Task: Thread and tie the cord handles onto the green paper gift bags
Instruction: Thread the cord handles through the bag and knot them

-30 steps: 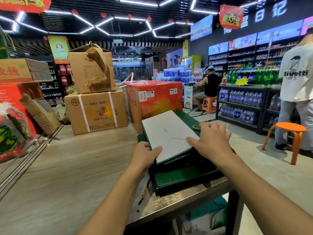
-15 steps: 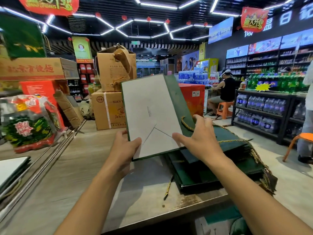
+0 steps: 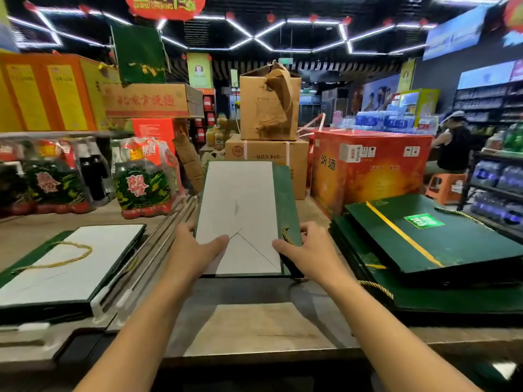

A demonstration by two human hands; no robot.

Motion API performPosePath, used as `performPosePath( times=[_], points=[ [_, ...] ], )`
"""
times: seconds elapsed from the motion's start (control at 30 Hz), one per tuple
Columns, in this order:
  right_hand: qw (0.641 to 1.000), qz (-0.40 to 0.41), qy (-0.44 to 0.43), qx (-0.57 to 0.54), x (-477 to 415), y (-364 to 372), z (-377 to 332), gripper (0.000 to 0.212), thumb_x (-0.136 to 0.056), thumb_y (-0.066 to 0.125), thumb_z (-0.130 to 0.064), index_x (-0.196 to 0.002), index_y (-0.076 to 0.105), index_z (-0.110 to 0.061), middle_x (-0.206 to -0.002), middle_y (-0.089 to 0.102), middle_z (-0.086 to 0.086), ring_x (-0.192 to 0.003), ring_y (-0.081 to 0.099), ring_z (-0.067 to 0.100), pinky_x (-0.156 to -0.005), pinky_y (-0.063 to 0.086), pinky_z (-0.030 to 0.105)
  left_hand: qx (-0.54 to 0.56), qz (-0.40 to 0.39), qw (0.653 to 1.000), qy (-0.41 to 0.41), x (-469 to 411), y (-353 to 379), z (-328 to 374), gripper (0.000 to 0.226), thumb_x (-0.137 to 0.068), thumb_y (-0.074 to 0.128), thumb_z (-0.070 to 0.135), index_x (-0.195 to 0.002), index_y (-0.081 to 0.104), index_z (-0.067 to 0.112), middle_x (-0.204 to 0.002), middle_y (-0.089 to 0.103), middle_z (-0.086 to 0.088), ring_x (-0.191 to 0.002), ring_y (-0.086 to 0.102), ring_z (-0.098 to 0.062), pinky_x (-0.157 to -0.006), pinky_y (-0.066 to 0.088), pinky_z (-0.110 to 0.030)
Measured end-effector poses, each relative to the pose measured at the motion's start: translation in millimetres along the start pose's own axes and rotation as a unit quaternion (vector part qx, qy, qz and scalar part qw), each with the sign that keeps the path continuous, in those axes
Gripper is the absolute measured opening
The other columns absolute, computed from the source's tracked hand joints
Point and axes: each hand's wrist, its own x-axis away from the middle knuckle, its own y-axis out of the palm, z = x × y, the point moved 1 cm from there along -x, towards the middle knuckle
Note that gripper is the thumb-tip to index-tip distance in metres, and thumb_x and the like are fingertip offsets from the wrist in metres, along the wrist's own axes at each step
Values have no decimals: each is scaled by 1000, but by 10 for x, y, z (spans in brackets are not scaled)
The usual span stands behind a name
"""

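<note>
I hold a flat folded green gift bag (image 3: 240, 205) above the counter, its white underside facing up and a green edge on the right. My left hand (image 3: 195, 250) grips its lower left edge, thumb on the white face. My right hand (image 3: 308, 253) grips the lower right corner, with a gold cord (image 3: 287, 237) looped by my thumb. A pile of flat green bags (image 3: 424, 247) lies to the right, gold cords trailing from it. A second pile of bags (image 3: 70, 264) lies at the left, white side up, with a gold cord handle on top.
The wooden counter (image 3: 254, 326) runs across in front of me, with metal rails (image 3: 158, 244) left of centre. Cardboard boxes (image 3: 268, 128), a red carton (image 3: 368, 168) and packaged bottles (image 3: 141, 185) crowd the back. A seated person (image 3: 452, 148) is at the far right by shelves.
The bag has been lifted off the right pile and carried left to the centre of the counter, now held with both hands. My view has swung left, revealing the left pile.
</note>
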Motion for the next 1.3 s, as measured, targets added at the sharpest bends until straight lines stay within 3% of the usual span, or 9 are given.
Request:
performPosePath(
  times=[0.13, 0.27, 0.43, 0.6, 0.77, 0.9, 0.97, 1.13, 1.3],
  points=[
    [998, -58, 16, 26, -1, 403, 131, 67, -70, 77, -68, -120, 52, -31, -119, 62, -4, -100, 66, 15, -82, 62, 43, -123, -19, 991, -42, -24, -195, -257, 95, -66, 86, 55, -139, 45, 9, -129, 64, -4, -107, 66, -18, -82, 54, -31],
    [990, -113, 21, 85, 54, 542, 130, 44, -86, 76, -52, -116, 56, -27, -104, 65, -11, -90, 65, 6, -70, 55, 25, -308, -20, 947, -87, 84, -266, -312, 110, -83, 71, 61, -155, 16, -2, -157, 36, -18, -134, 49, -33, -96, 47, -40],
    [981, -127, 1, 148, -19, 442, 112, 1, -95, 69, -20, -93, 68, -20, -84, 68, -3, -75, 62, 8, -66, 54, 30, -369, -33, 924, -94, 69, -247, -369, 104, -92, 58, 62, -155, 6, -3, -162, 21, -20, -140, 41, -35, -103, 43, -42],
    [975, -133, 0, 180, -113, 261, 129, 5, -96, 66, -17, -93, 69, -14, -88, 71, 4, -71, 61, 7, -55, 43, 16, -460, -51, 882, -94, 92, -229, -411, 97, -95, 43, 67, -157, 10, 1, -161, 17, -20, -142, 35, -36, -107, 40, -45],
    [979, -142, -41, 138, -208, 204, 133, 7, -97, 68, -26, -91, 69, -23, -90, 70, -4, -82, 65, 6, -62, 48, 14, -617, -54, 784, -40, 72, -176, -361, 75, -98, 37, 61, -153, 28, 12, -157, 24, -13, -143, 24, -33, -111, 30, -50],
    [978, -158, -83, 108, -286, 282, 50, 7, -96, 69, -28, -93, 73, -24, -87, 69, -6, -77, 60, 5, -63, 43, 15, -436, -139, 880, 127, -116, 100, -233, 52, -99, 56, 40, -146, 42, 23, -150, 39, -1, -138, 36, -24, -110, 36, -40],
    [977, -167, -95, 91, -341, 324, -17, 8, -95, 71, -29, -91, 75, -23, -85, 71, -5, -77, 61, 8, -67, 47, 20, -307, -221, 912, 158, -190, 269, -117, 55, -95, 67, 37, -144, 46, 24, -140, 50, 6, -123, 51, -15, -97, 44, -27],
    [985, -150, -86, 27, -491, 393, -98, 6, -93, 74, -24, -87, 71, -22, -83, 70, -4, -74, 60, 7, -71, 49, 28, -232, -301, 914, 141, -446, 486, 39, 39, -90, 75, 26, -126, 61, 22, -93, 66, 10, -80, 60, -5, -70, 44, -21],
    [988, -148, -49, 1, -644, 401, -16, 10, -91, 75, -18, -95, 68, -14, -86, 68, 5, -71, 59, 11, -67, 52, 28, -184, -311, 922, 137, -685, 444, -94, 7, -96, 67, 20, -100, 72, 16, -83, 75, 2, -75, 67, -8, -78, 56, -31]
  ],
)
